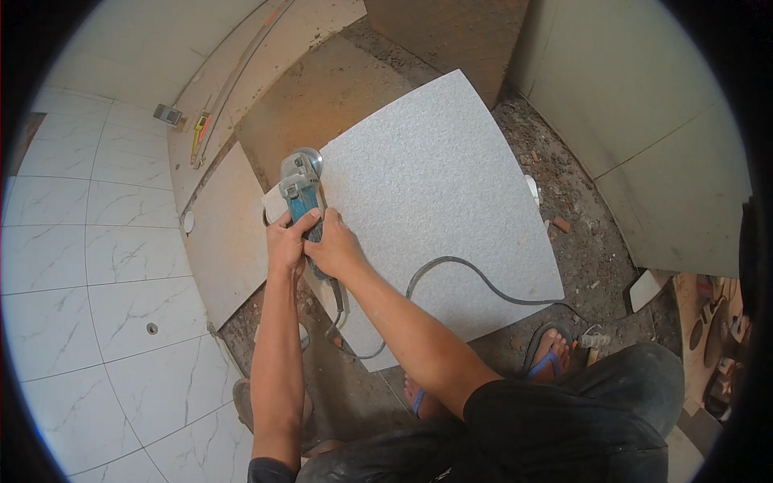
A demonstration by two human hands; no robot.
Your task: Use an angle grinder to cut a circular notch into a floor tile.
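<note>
A blue and grey angle grinder [301, 189] is gripped by both of my hands at the left edge of a large speckled grey-white tile [443, 177]. My left hand [285, 245] wraps round the grinder's body from the left. My right hand [336, 245] closes round its rear end from the right. The grinder's round disc [315, 161] sits at the far end, beside the tile's edge; whether it touches the tile I cannot tell. A black power cord [435, 262] leaves the grinder's rear, loops near my right forearm and crosses the tile's near part.
White marbled tiles [145, 249] cover the left side. A yellow measuring tool [199, 137] lies at the far left. Rubble [588, 217] with a brick piece [562, 224] lies right of the tile, before a tall panel [644, 121]. My sandalled foot [551, 352] is near the tile's lower edge.
</note>
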